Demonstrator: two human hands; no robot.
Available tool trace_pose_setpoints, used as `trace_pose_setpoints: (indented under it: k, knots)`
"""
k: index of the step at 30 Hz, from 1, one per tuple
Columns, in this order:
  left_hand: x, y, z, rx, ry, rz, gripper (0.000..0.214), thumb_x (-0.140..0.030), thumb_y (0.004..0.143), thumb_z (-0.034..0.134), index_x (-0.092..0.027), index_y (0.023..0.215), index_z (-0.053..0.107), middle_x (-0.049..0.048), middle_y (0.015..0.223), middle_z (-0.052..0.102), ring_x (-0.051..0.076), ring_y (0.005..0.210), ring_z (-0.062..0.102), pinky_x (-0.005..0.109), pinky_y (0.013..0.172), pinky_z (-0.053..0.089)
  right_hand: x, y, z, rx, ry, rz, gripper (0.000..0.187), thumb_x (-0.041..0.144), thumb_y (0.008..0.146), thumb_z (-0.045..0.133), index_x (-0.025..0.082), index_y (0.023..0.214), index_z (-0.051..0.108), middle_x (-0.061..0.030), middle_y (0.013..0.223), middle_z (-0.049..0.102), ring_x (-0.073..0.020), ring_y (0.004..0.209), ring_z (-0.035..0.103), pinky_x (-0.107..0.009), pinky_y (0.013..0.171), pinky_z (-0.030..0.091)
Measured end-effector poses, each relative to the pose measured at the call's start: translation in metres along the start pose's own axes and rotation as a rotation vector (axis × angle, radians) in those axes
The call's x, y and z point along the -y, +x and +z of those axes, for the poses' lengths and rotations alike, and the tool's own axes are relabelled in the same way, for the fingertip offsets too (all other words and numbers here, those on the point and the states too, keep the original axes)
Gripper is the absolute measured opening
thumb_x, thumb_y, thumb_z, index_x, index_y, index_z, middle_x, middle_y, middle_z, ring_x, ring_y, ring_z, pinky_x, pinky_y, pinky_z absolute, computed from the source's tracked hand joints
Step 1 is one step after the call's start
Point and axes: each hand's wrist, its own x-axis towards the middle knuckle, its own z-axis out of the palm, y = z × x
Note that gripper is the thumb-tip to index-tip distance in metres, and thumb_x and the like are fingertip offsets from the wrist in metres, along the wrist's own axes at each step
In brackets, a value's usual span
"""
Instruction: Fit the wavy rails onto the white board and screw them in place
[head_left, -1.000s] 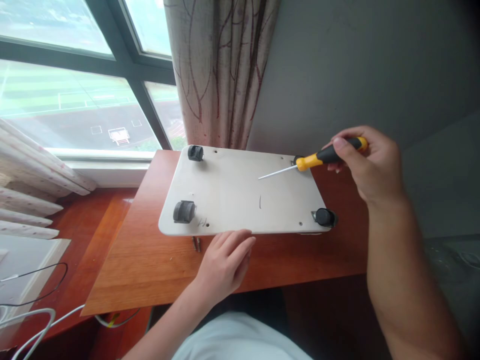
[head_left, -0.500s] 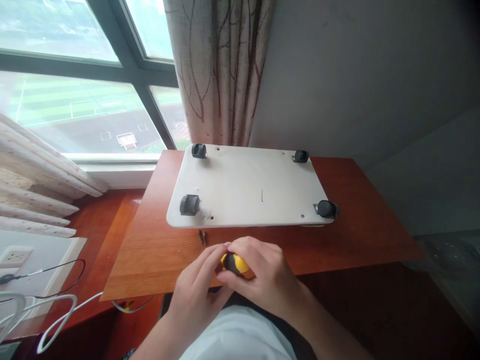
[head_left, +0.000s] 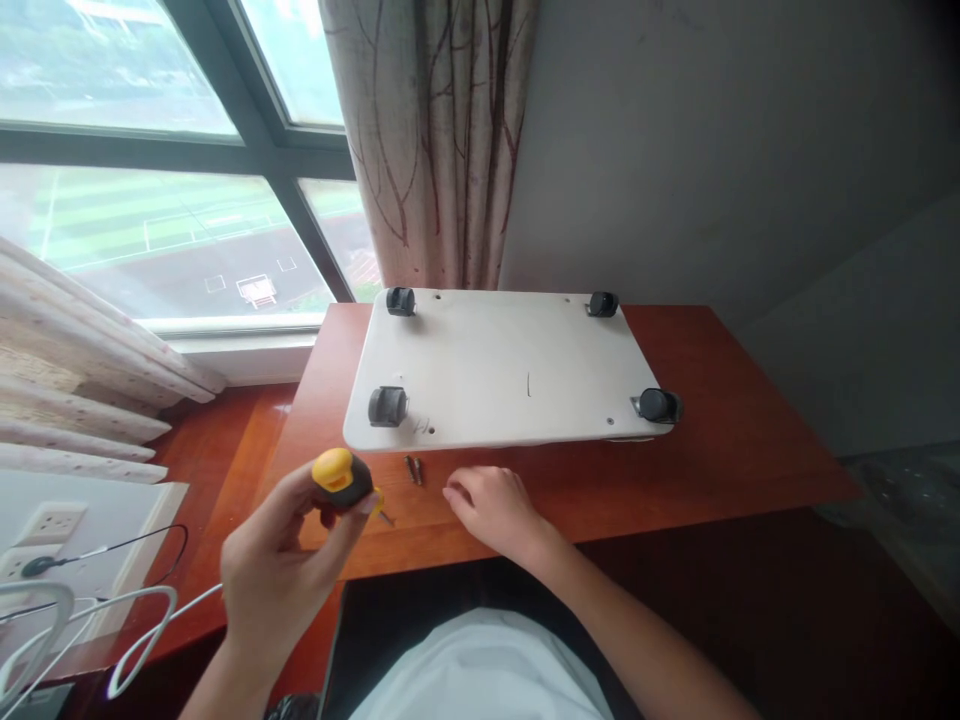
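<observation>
My left hand is closed around a short screwdriver with a yellow and black handle, raised at the left over the table's front edge. Its thin metal tip points down and right, toward the tabletop. My right hand hovers or rests over the table's front part, its fingers loosely curled with nothing visible in them. Two screws lie side by side on the wood, just left of my right hand. Behind them is a white board with black casters at its corners and small holes near them.
The brown wooden table carries the board. A patterned curtain hangs behind it, beside a window and a grey wall. White cables and a wall socket are at the lower left.
Both hands were together on the screwdriver. They have parted: my left hand has carried it left and up, while my right hand has let go and come nearer the tabletop.
</observation>
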Motion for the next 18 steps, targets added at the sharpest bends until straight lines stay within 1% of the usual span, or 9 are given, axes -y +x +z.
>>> trace_pose_setpoints:
  k: [2,3,5,6,10,13,15,18]
  knots:
    - [0.002,0.006,-0.003,-0.009,-0.106,-0.024,0.04,-0.026,0.073,0.085,-0.021,0.11,0.071,0.0023,0.092,0.073,0.019,0.077,0.07,0.029,0.071,0.062,0.005,0.015,0.016,0.027,-0.096,0.065,0.03,0.043,0.099,0.049,0.025,0.111,0.069,-0.0079,0.097,0.076,-0.024,0.091,0.073,-0.034,0.08,0.053]
    - [0.001,0.008,-0.004,-0.005,-0.15,-0.029,0.039,-0.024,0.074,0.084,-0.022,0.11,0.071,0.0025,0.094,0.074,0.019,0.08,0.071,0.03,0.073,0.062,0.01,0.021,0.022,0.027,-0.128,0.077,0.034,0.044,0.099,0.048,0.024,0.119,0.066,-0.0092,0.096,0.075,-0.0259,0.089,0.073,-0.036,0.079,0.053]
    - [-0.001,0.012,-0.004,-0.027,-0.211,-0.034,0.038,-0.022,0.074,0.084,-0.022,0.11,0.072,0.0034,0.096,0.074,0.021,0.082,0.072,0.032,0.074,0.064,0.019,0.032,0.032,0.018,-0.175,0.065,0.038,0.042,0.1,0.046,0.023,0.13,0.057,-0.0103,0.098,0.074,-0.0278,0.086,0.073,-0.038,0.075,0.055]
    - [-0.002,0.013,-0.004,-0.032,-0.227,-0.034,0.038,-0.022,0.074,0.084,-0.021,0.11,0.072,0.0041,0.097,0.074,0.021,0.083,0.072,0.033,0.075,0.064,0.022,0.036,0.036,0.01,-0.194,0.051,0.038,0.039,0.1,0.044,0.022,0.132,0.055,-0.0104,0.1,0.073,-0.0279,0.085,0.073,-0.038,0.073,0.055]
    - [-0.004,0.016,0.0,-0.04,-0.222,-0.025,0.037,-0.024,0.076,0.084,-0.021,0.11,0.072,0.0042,0.1,0.075,0.021,0.086,0.073,0.034,0.081,0.064,0.027,0.041,0.043,-0.019,-0.234,0.001,0.034,0.028,0.101,0.038,0.02,0.128,0.056,-0.0115,0.113,0.069,-0.027,0.092,0.071,-0.037,0.072,0.057]
    - [-0.005,0.017,0.004,-0.049,-0.225,-0.034,0.034,-0.025,0.078,0.083,-0.019,0.109,0.072,0.0048,0.099,0.076,0.02,0.085,0.074,0.035,0.082,0.065,0.024,0.035,0.045,-0.028,-0.269,-0.016,0.035,0.022,0.098,0.04,0.02,0.129,0.057,-0.0135,0.122,0.064,-0.0263,0.101,0.068,-0.034,0.073,0.057]
    - [-0.008,0.018,0.005,-0.065,-0.21,-0.04,0.033,-0.026,0.077,0.084,-0.018,0.106,0.071,0.0054,0.098,0.076,0.021,0.085,0.075,0.037,0.082,0.065,0.019,0.029,0.044,-0.029,-0.303,-0.026,0.034,0.017,0.097,0.039,0.02,0.125,0.059,-0.0135,0.122,0.063,-0.0248,0.1,0.067,-0.032,0.072,0.057]
    - [-0.012,0.02,0.007,-0.082,-0.206,-0.043,0.033,-0.027,0.075,0.085,-0.018,0.104,0.072,0.0048,0.095,0.077,0.022,0.083,0.075,0.038,0.082,0.066,0.009,0.021,0.04,-0.022,-0.299,-0.045,0.033,0.016,0.1,0.035,0.021,0.115,0.064,-0.0117,0.116,0.065,-0.0216,0.093,0.068,-0.031,0.072,0.056]
